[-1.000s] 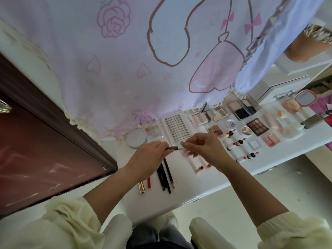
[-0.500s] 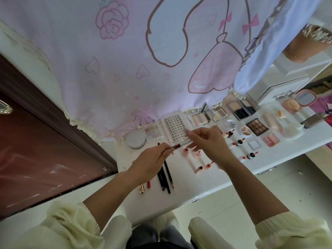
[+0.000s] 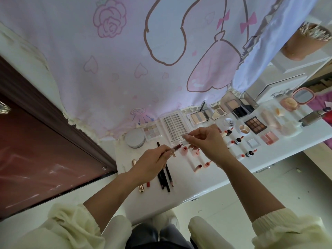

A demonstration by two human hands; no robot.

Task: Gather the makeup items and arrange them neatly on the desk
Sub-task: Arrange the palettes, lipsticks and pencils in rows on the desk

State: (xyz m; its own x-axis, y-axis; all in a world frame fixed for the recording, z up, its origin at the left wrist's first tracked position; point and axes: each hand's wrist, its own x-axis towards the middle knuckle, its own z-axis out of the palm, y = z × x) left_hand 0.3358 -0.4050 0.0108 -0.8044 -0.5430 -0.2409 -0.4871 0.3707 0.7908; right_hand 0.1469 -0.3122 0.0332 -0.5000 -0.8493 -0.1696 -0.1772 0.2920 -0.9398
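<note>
Above the white desk [image 3: 212, 178], my left hand [image 3: 152, 164] pinches a slim dark-red lip pencil [image 3: 177, 147] by its lower end. My right hand [image 3: 208, 142] pinches a clear cap [image 3: 186, 137] right at the pencil's tip. Below the hands lie several pink lip tubes [image 3: 197, 161]. Under my left hand sit black pencils [image 3: 164, 178], a red pencil [image 3: 148, 184] and a gold tube [image 3: 141, 187]. Further back are an eyelash tray [image 3: 173, 126] and a pale eyeshadow palette [image 3: 150, 132].
A round silver compact [image 3: 134, 139] sits at the desk's back left. Open palettes [image 3: 255, 124], small dark bottles [image 3: 237, 141], a pink mirror compact [image 3: 303, 96] and a foundation bottle [image 3: 314, 116] fill the right side. A pink cartoon cloth [image 3: 143, 60] hangs behind; a brown door [image 3: 36, 150] stands left.
Both hands have drifted slightly away from me over the desk. The clear cap and the pencil's tip have separated a little, so the dark-red tip now shows between them.
</note>
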